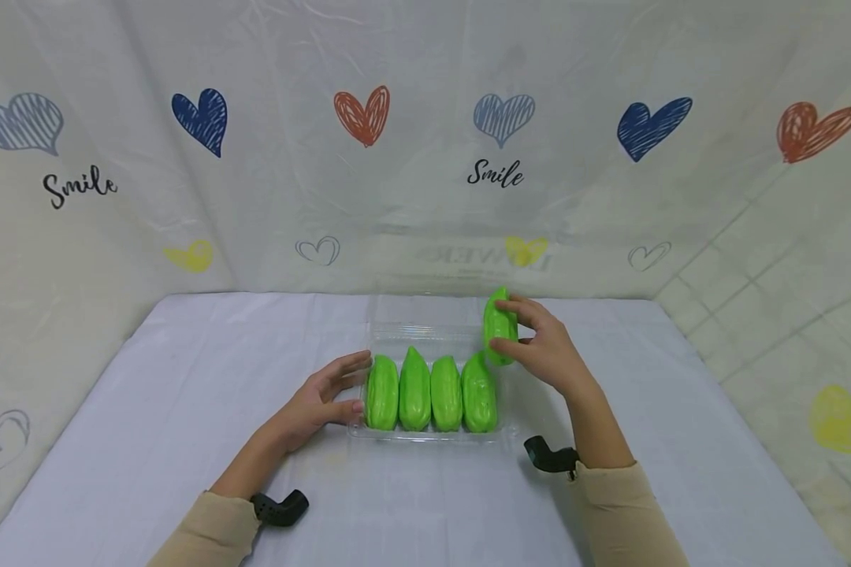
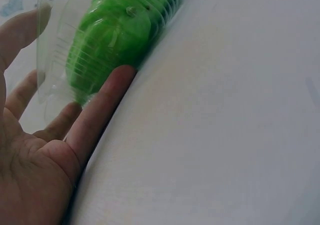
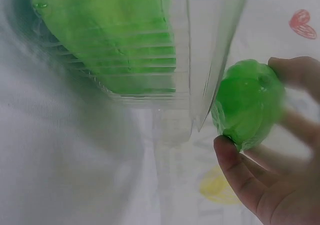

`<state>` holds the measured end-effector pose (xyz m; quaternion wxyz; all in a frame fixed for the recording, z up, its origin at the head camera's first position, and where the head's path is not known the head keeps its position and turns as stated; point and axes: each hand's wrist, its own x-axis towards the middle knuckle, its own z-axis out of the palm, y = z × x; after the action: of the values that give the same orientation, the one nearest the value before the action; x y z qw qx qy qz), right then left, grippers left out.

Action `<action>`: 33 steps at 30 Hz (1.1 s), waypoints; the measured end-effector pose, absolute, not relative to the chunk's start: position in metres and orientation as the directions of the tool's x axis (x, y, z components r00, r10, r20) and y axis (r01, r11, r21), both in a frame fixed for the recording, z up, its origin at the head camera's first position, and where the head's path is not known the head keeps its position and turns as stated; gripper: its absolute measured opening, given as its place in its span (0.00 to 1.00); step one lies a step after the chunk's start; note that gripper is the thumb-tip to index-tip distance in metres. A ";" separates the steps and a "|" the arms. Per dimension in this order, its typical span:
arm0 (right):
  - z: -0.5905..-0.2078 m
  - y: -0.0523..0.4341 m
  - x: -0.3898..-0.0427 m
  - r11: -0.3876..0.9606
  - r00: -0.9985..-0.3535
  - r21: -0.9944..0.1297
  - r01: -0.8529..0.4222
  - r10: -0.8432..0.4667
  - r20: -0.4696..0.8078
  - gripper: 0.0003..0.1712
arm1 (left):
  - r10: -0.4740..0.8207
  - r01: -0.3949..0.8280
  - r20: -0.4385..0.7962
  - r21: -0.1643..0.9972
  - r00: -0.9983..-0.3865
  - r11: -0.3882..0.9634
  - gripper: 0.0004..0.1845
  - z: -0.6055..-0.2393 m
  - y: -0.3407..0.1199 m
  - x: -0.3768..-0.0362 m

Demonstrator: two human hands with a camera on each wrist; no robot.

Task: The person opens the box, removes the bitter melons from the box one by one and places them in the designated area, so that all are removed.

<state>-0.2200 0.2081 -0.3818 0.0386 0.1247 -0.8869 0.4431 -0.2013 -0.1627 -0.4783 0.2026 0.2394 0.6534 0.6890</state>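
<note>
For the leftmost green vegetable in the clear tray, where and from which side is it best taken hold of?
Probably by its pointed far end, coming from above. The leftmost green vegetable lies packed against its neighbour, and the left hand rests on the clear tray wall beside it, so only its top and tapered tip look free for a pinch.

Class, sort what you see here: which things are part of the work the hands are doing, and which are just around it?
In the work:
- right hand gripping a green vegetable
- left hand touching the clear tray
- four green vegetables in the tray

Just around:
- white table cover
- heart-print backdrop
</note>
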 end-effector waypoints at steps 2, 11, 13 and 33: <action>-0.383 0.209 -0.221 0.582 -0.969 -0.775 -0.246 -0.176 0.175 0.35 | 0.591 0.032 0.062 0.998 -0.804 -0.061 0.38 -0.478 -0.163 -0.201; -0.383 0.215 -0.225 0.590 -0.975 -0.777 -0.222 -0.153 0.162 0.35 | 0.593 0.036 0.071 0.997 -0.802 -0.072 0.38 -0.480 -0.165 -0.200; -0.384 0.217 -0.227 0.596 -0.976 -0.773 -0.216 -0.148 0.158 0.35 | 0.595 0.032 0.070 0.997 -0.801 -0.073 0.38 -0.481 -0.165 -0.199; -0.382 0.230 -0.239 0.649 -0.983 -0.738 -0.185 -0.137 0.126 0.36 | 0.586 0.043 0.075 0.997 -0.807 -0.068 0.39 -0.484 -0.164 -0.204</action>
<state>-0.2393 0.2295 -0.3824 0.0293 0.0886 -0.9075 0.4096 -0.2045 -0.1639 -0.4837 0.1968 0.2408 0.6538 0.6898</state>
